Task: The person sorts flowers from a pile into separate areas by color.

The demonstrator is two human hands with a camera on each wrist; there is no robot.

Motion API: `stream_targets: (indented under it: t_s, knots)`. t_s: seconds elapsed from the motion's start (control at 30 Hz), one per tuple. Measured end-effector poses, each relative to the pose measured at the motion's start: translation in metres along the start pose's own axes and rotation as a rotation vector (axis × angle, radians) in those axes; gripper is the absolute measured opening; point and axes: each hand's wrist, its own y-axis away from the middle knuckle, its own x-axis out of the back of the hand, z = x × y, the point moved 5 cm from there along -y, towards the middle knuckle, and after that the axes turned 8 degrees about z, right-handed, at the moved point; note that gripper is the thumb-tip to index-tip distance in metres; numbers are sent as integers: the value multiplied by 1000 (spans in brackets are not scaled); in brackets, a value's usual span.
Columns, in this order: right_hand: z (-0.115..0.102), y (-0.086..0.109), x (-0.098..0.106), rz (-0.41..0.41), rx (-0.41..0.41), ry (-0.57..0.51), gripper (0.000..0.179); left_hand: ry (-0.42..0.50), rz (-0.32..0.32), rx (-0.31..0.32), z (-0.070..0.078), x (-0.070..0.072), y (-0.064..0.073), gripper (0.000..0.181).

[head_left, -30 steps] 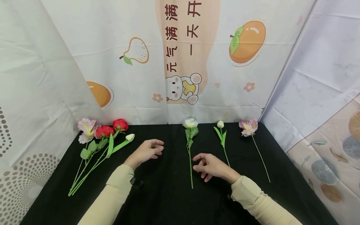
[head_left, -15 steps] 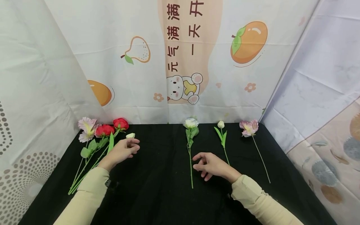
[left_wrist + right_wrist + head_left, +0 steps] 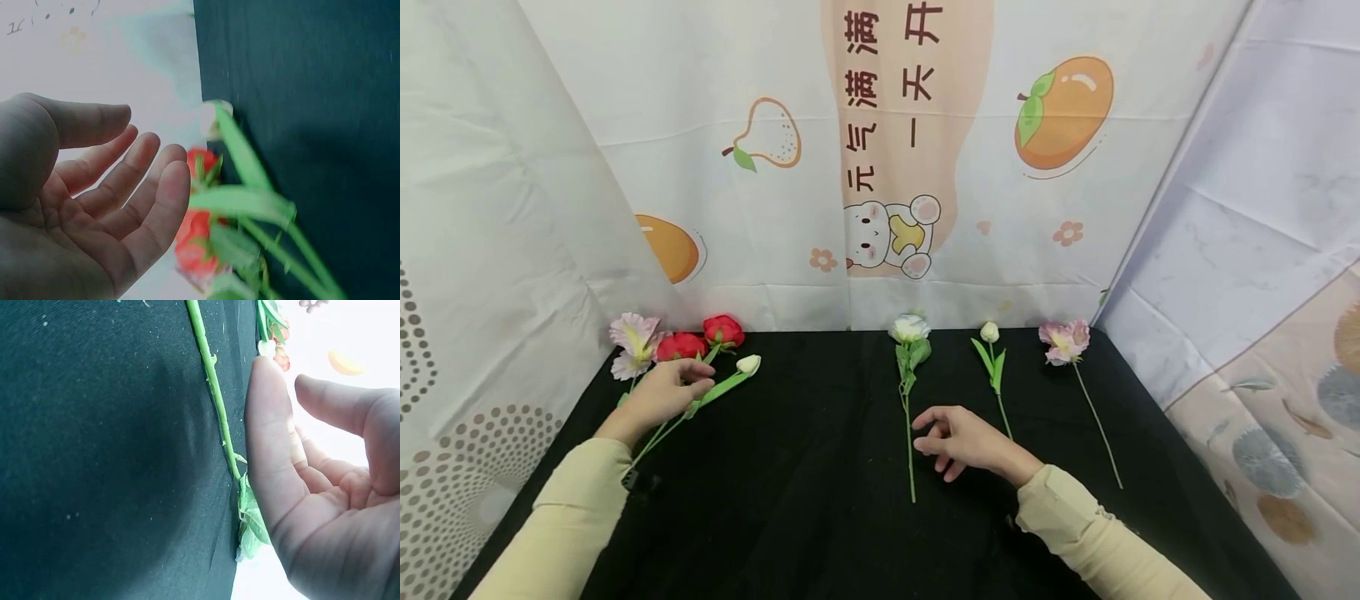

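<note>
Over the bunch of flowers at the left, my left hand [image 3: 662, 396] hovers with loosely bent fingers and holds nothing. That bunch has a pink flower [image 3: 634, 342], two red flowers [image 3: 722, 330] and a white tulip [image 3: 748, 364]; the hand hides part of the stems. In the left wrist view the palm is empty, the red flower [image 3: 201, 244] beyond the fingertips. My right hand [image 3: 967, 443], fingers relaxed and apart, is just right of the stem of a white rose [image 3: 909, 329]. The right wrist view shows the green stem [image 3: 215, 394] beside the hand, not gripped.
Right of the rose lie another white tulip [image 3: 989, 332] and a pink flower [image 3: 1064, 342], each on a long stem. All lie on a black cloth [image 3: 835, 467]. A printed white curtain [image 3: 760, 225] stands behind, with further cloth walls at both sides.
My left hand has moved left, from the middle of the cloth past the white tulip to above the bunch's stems and leaves. The right hand stays nearly still.
</note>
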Motion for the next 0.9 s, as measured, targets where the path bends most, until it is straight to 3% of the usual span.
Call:
stream_targets:
  t_s: [0.2, 0.37, 0.5, 0.9]
  knots:
    - [0, 2, 1, 2, 1, -12, 37, -86, -2, -8, -12, 22, -1, 36]
    - [0, 2, 0, -5, 17, -19, 37, -121, -34, 49, -29, 28, -4, 34]
    - [0, 1, -3, -24, 36, -23, 37, -138, -59, 99, -42, 27, -5, 34]
    - [-6, -1, -23, -169, 70, -127, 41, -159, -105, 140, -77, 16, -9, 42]
